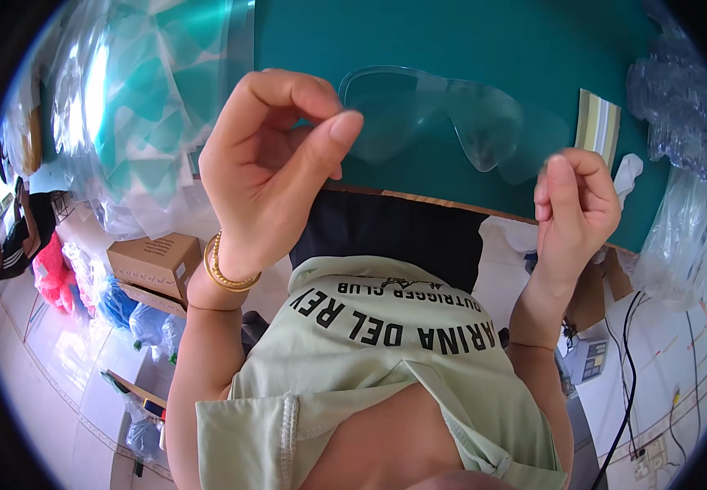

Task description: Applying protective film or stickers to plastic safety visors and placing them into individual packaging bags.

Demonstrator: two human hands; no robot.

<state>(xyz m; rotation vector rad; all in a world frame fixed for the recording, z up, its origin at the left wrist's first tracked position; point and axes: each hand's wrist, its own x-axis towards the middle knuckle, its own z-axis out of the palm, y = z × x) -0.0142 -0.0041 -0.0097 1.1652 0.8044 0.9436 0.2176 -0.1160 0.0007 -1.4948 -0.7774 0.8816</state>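
left fingers pinch a clear lens; right fingers closed, hold unclear.

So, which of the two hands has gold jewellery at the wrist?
The left hand, by the left end of the clear plastic lens: gold jewellery circles its wrist, while the right hand shows none.

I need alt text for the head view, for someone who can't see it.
A person's left hand pinches one end of a clear visor-shaped piece above a green tabletop, while the right hand, thumb and fingers together, is at its other end. Clear plastic wrapping shows on both sides.
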